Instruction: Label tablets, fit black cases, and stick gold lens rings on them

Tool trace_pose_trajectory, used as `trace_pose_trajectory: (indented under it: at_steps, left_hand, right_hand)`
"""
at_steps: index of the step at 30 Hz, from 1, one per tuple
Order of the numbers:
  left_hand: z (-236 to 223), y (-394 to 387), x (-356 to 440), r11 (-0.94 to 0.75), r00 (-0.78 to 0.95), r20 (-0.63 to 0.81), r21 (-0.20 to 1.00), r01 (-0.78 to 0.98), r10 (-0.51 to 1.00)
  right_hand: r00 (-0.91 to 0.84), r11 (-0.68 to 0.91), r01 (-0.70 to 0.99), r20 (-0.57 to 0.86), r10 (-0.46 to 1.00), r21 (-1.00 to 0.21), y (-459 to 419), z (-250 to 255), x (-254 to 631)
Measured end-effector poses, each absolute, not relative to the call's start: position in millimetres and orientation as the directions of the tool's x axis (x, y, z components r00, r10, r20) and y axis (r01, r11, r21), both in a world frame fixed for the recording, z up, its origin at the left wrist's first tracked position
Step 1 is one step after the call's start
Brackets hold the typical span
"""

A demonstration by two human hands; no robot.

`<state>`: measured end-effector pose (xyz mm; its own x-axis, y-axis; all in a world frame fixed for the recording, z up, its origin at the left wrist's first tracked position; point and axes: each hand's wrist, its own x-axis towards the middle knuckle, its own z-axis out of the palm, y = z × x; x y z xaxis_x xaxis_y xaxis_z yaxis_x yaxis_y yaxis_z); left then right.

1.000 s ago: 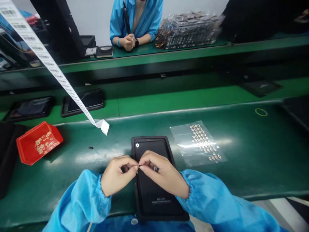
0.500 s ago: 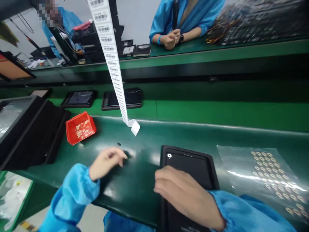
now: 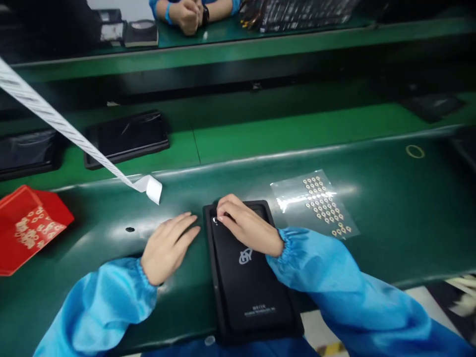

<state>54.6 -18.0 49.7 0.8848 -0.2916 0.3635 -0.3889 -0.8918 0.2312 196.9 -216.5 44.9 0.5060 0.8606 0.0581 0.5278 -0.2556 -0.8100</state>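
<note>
A black tablet [image 3: 256, 285] lies back side up in a black tray [image 3: 217, 302] in front of me. My right hand [image 3: 247, 225] is over its upper left corner, fingers pinched together at the camera ring [image 3: 215, 220]. What the fingertips hold, if anything, is hidden. Left of the tray, my left hand [image 3: 168, 246] rests on the green mat with fingers stretched out and nothing in them. A small dark piece [image 3: 130, 229] lies on the mat beyond that hand.
A clear sheet [image 3: 293, 198] with rows of small rings [image 3: 323, 203] lies to the right. At far left stands a red bin [image 3: 13, 203] of small rings. A label strip [image 3: 74, 134] hangs down. Devices in trays [image 3: 126, 134] lie behind; a person's hands [image 3: 188, 15] rest across the bench.
My view has swung to the right. My right hand has moved up the tablet to its camera corner. My left hand has gone from curled fingers to stretched out, closer to the tray.
</note>
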Motion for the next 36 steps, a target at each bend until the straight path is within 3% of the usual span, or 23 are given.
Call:
trace_pose_trajectory:
  at_steps: [5, 12, 16, 19, 23, 27, 29, 32, 36]
  left_hand:
    - [32, -37, 73, -0.876, 0.895, 0.276, 0.242, -0.418, -0.351]
    - [28, -34, 74, -0.871, 0.892, 0.281, 0.248, -0.423, -0.354]
    - [27, -40, 77, -0.881, 0.904, 0.282, 0.260, -0.395, -0.322]
    - [27, -49, 81, -0.916, 0.925, 0.228, 0.196, -0.351, -0.305]
    - [32, -58, 77, -0.949, 0.934, 0.196, 0.042, -0.312, -0.298]
    - [39, -62, 34, -0.955, 0.977, 0.086, 0.207, -0.210, -0.196]
    - [38, -72, -2, -0.959, 0.991, 0.058, 0.248, -0.135, -0.124]
    - [29, -102, -54, -0.933, 0.995, -0.006, 0.347, -0.095, -0.104]
    - [28, -138, -68, -0.782, 0.999, -0.051, 0.623, 0.027, -0.006]
  right_hand:
    - [0.491, -0.272, 0.621, 0.094, 0.866, -0.736, -213, 45, 197]
    - [0.510, -0.402, 0.702, 0.022, 0.860, -0.588, -209, 46, 190]
    - [0.550, -0.313, 0.643, 0.137, 0.824, -0.698, -218, 43, 190]
    - [0.627, -0.257, 0.521, 0.162, 0.762, -0.814, -242, 43, 193]
    - [0.774, -0.417, 0.456, 0.119, 0.622, -0.786, -299, 42, 183]
    - [0.820, -0.631, 0.507, 0.104, 0.563, -0.587, -363, 30, 148]
    - [0.795, -0.646, 0.552, 0.099, 0.598, -0.528, -382, 21, 121]
    - [0.803, -0.611, 0.518, 0.095, 0.588, -0.598, -388, 19, 81]
    - [0.846, -0.549, 0.310, -0.038, 0.532, -0.776, -373, 31, 65]
